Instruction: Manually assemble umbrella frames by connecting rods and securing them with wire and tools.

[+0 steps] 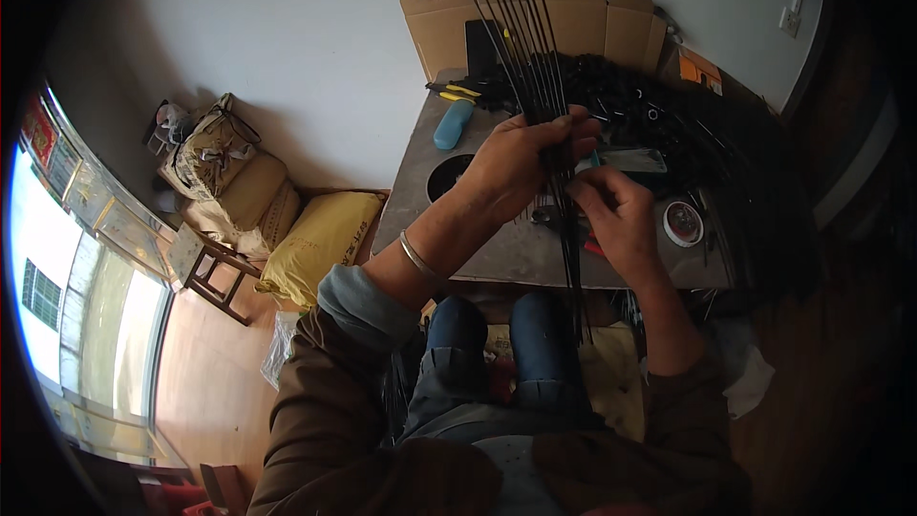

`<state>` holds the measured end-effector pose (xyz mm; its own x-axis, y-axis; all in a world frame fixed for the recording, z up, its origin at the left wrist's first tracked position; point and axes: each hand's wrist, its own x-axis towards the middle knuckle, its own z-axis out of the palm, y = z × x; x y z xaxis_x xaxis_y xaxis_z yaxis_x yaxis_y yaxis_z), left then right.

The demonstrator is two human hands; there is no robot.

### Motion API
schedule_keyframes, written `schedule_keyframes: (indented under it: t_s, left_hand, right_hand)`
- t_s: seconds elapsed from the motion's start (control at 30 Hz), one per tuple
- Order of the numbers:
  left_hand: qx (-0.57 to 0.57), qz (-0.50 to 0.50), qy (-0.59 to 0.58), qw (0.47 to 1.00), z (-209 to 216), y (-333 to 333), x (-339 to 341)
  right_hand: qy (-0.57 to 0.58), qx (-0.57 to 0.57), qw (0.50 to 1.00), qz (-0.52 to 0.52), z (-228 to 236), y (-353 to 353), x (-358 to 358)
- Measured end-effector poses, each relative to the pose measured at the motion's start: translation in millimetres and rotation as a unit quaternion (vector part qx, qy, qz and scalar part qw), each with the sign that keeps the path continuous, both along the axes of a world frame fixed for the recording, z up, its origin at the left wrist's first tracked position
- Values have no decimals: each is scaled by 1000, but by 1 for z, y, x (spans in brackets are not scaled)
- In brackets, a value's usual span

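Our left hand (516, 161) grips a bundle of thin black rods (546, 96) above the bench (415, 161). The bundle's long axis runs away from us, fanned at the far end and gathered toward the near one. Our right hand (621, 220) sits nearer our body, its curled fingers at the bundle's right side; we cannot tell whether they pinch a rod.

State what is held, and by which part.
The left grip holds thin black rods partway along, where they bunch together; whether the right grip pinches any is unclear.
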<state>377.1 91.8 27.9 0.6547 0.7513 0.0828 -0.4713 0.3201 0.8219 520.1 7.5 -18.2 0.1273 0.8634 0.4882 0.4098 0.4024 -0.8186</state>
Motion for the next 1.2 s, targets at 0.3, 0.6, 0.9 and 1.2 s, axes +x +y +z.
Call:
schedule_keyframes:
  t_s: [0.3, 0.6, 0.9, 1.2]
  left_hand:
    - [-8, -9, 3, 1000, -1, -4, 8]
    - [-14, -16, -6, 1000, -2, -8, 13]
    - [-2, -20, 2, 1000, 2, -11, 17]
    - [15, -36, 4, 999, 1, -11, 8]
  right_hand:
    - [143, 46, 986, -68, -3, 0, 12]
    - [185, 40, 980, -56, 1, -7, 14]
    - [203, 43, 977, -44, 2, -8, 18]
    - [139, -27, 967, -214, 9, 20, 105]
